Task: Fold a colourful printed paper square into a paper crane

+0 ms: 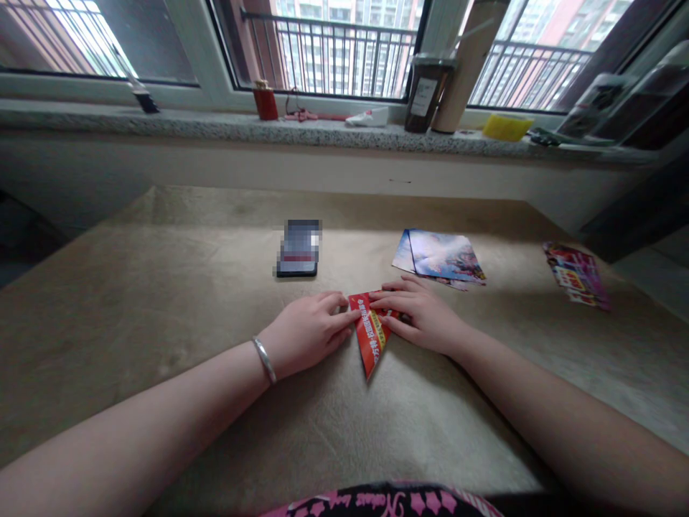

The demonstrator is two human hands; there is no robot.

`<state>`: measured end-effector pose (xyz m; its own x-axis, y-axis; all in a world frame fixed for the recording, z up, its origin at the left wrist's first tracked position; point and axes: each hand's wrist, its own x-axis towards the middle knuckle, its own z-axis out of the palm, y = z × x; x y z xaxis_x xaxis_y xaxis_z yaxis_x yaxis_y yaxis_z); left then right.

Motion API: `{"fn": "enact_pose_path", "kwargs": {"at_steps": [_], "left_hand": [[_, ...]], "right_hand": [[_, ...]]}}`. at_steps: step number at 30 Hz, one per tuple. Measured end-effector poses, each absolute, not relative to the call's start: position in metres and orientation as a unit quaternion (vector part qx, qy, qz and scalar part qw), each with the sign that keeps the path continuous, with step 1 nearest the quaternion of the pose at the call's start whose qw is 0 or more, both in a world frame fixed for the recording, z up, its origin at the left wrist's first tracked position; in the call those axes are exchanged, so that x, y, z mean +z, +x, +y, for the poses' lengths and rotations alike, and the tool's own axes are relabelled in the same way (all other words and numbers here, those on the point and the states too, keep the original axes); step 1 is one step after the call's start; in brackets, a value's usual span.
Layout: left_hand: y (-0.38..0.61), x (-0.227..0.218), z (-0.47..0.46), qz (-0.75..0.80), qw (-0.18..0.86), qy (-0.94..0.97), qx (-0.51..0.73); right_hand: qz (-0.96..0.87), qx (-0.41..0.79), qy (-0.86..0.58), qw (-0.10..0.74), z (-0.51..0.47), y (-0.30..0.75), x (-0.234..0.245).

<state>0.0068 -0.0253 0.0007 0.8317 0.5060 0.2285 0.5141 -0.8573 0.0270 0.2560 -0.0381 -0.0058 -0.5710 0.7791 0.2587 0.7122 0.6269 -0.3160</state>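
A red folded paper point(370, 345) with white and yellow print lies on the table in front of me, shaped like a triangle with its tip toward me. My left hand point(312, 327) rests at its left edge, the index fingertip touching the paper and the other fingers loosely bent. From the right, my right hand point(423, 316) lies over the paper's upper right part, fingers stretched out and pressing it down. Those fingers hide some of the paper. A silver bracelet circles my left wrist.
A phone-like dark object point(298, 248), blurred out, lies beyond my left hand. Glossy picture sheets point(446, 255) lie beyond my right hand, and a colourful stack point(575, 276) sits at far right. The windowsill point(215, 129) holds a red container point(265, 100) and a dark jar point(426, 93).
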Motion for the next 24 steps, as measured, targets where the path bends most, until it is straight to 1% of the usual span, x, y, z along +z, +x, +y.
{"fn": "enact_pose_path", "kwargs": {"at_steps": [18,24], "left_hand": [[0.0088,-0.0025,-0.0213,-0.265,-0.005,-0.955,-0.131],[0.0111,-0.0014,-0.0193,-0.265,-0.025,-0.951,-0.157]], "right_hand": [[-0.881,0.12,-0.41,0.202,-0.0366,0.2568,-0.0074],[-0.882,0.12,-0.411,0.198,-0.0375,0.2567,-0.0074]]}}
